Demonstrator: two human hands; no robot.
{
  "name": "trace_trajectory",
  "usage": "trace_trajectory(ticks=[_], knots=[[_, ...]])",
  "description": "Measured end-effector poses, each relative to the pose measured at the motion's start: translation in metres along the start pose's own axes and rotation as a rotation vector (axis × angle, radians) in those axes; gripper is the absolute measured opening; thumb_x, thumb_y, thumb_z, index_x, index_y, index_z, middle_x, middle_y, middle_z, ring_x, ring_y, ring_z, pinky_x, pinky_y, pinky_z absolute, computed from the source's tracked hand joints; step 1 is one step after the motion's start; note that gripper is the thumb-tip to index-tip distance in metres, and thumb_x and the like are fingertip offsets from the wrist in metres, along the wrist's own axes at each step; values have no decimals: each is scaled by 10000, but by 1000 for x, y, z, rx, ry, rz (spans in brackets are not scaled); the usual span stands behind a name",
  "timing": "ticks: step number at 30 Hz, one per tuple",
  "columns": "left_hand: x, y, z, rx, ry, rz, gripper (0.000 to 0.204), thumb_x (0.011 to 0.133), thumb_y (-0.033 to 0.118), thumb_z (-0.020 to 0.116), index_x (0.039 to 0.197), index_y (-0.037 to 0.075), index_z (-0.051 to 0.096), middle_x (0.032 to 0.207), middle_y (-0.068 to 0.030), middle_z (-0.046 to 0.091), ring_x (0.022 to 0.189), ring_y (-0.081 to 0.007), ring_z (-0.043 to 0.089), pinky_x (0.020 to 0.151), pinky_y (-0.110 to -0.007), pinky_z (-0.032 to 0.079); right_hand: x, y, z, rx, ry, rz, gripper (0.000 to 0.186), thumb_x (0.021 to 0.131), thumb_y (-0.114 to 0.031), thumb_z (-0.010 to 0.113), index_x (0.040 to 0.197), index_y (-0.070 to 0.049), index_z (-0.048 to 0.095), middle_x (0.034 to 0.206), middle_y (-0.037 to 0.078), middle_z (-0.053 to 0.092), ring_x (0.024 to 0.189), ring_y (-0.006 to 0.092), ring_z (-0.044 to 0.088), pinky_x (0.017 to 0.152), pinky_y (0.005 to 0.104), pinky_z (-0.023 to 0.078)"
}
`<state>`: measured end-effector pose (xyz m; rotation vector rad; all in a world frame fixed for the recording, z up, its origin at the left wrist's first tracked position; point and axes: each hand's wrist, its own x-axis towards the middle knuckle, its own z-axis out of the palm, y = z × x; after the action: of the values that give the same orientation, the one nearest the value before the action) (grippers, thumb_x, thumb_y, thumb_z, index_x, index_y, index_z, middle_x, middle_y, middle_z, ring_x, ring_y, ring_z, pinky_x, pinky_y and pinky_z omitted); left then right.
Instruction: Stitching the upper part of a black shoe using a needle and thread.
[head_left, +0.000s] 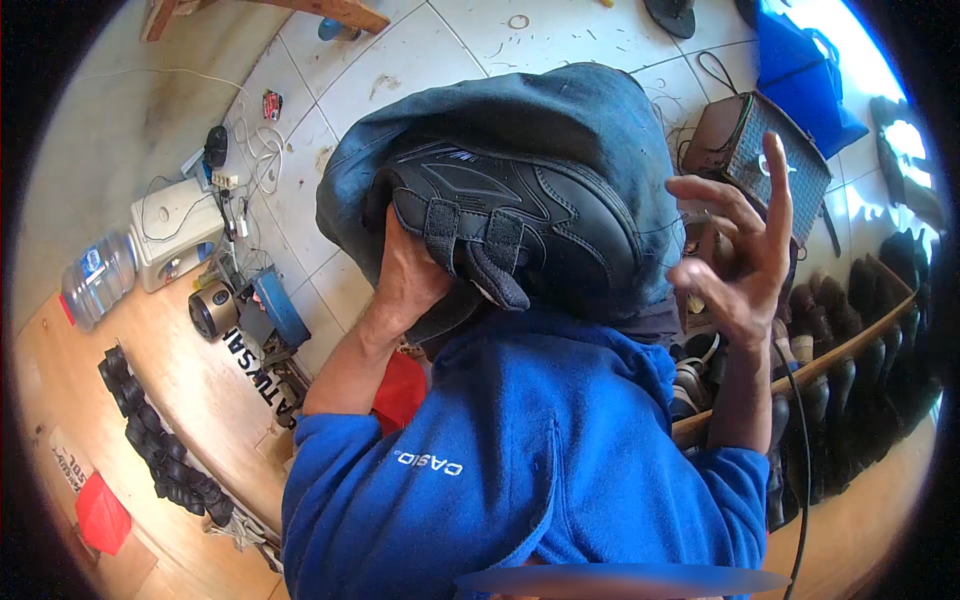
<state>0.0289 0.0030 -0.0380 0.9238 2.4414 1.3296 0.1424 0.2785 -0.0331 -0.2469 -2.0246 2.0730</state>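
Observation:
A black shoe (575, 215) with hook-and-loop straps (470, 235) rests on its side across my lap, on a blue-grey cloth (480, 100). My left hand (412, 265) grips the shoe at its opening, with the fingers hidden inside or behind it. One strap end hangs loose toward me. To the right of the toe, my right hand (745, 245) is raised, its fingers spread apart. Thin dark strands show between the toe and that hand; whether the fingers touch them I cannot make out.
A brown box-shaped bag (740, 140) and a blue bag (800, 80) stand beyond my right hand. Rows of shoes line a wooden rack (830, 355) at right. On the left are a water bottle (100, 275), cables and a blue box (280, 305). Scraps dot the tiled floor (450, 40).

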Motion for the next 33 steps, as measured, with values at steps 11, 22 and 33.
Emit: trace_trajectory(ticks=[11,22,33], knots=[[-10,-10,-2,46,50,37,592,675,4,758,1211,13,507,1191,-144,558,1132,-302,531,1003,-389,378,22,-42,-32,-935,-454,66,867,673,12,679,1445,-99,299,629,91,634,521,176,613,590,295,533],[-7,-10,-8,299,-42,331,767,723,-31,707,1383,-12,317,1315,-241,435,1236,-401,430,1055,-433,324,30,-1,-114,-1311,756,122,596,846,-172,674,1384,-158,418,1038,107,684,839,206,675,745,338,518],[-16,17,-56,365,-197,-313,89,743,-64,614,815,-12,627,942,-162,637,772,-199,647,669,-295,542,3,-14,28,-491,-116,164,1216,488,-351,911,1476,-126,239,857,123,664,596,128,613,506,260,451]])
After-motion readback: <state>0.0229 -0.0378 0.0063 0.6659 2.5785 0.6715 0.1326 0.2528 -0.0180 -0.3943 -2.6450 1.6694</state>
